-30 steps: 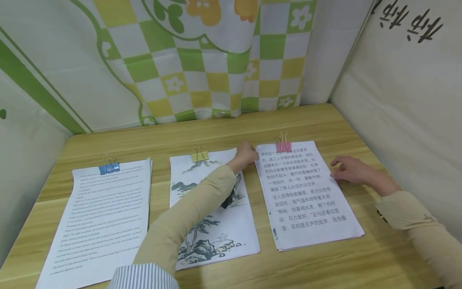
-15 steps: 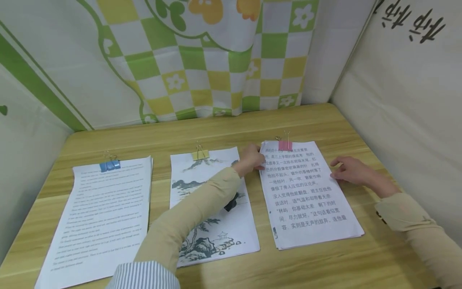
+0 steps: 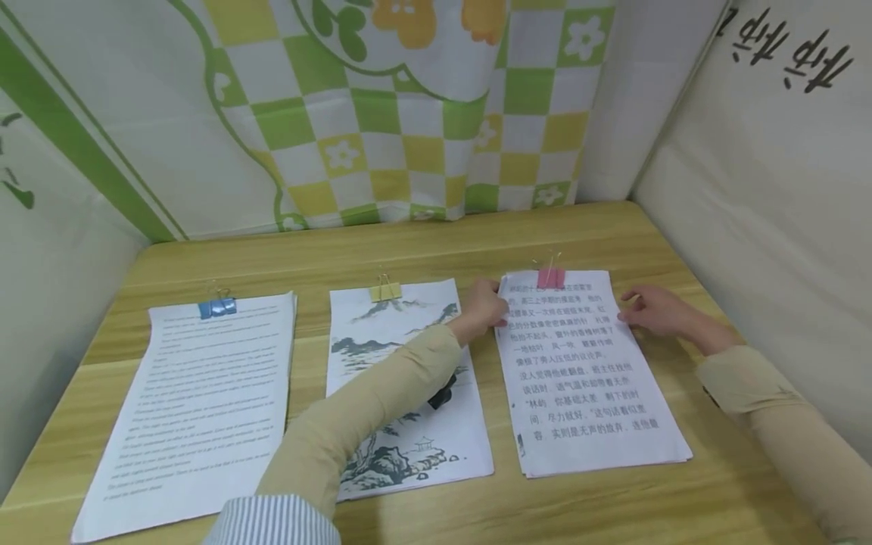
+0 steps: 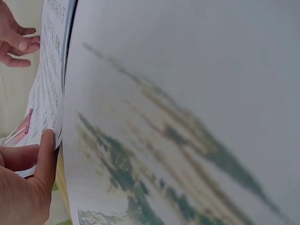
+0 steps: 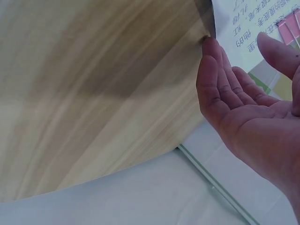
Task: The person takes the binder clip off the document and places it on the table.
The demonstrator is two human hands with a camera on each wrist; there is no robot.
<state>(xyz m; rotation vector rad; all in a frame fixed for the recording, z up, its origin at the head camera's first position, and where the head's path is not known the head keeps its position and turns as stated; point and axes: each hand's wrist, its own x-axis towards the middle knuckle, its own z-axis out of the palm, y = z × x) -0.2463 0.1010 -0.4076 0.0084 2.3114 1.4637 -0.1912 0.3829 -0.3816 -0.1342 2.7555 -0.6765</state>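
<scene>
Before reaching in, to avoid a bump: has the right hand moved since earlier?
Yes: the right hand shifted slightly left and forward, judged against the table's far right corner.

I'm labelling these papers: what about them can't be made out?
Head view: part of the landscape sheet, covered by the left sleeve.
Head view: print on the leftmost stack, too small, blurred.
Head view: most pages under the rightmost text sheet, hidden by it.
Right wrist view: part of the pink clip, cut off by the edge.

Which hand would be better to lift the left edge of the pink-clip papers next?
Probably the left hand: it is right at that edge of the papers, near the top. The right hand is by the opposite edge, so it would likely reach across.
</scene>
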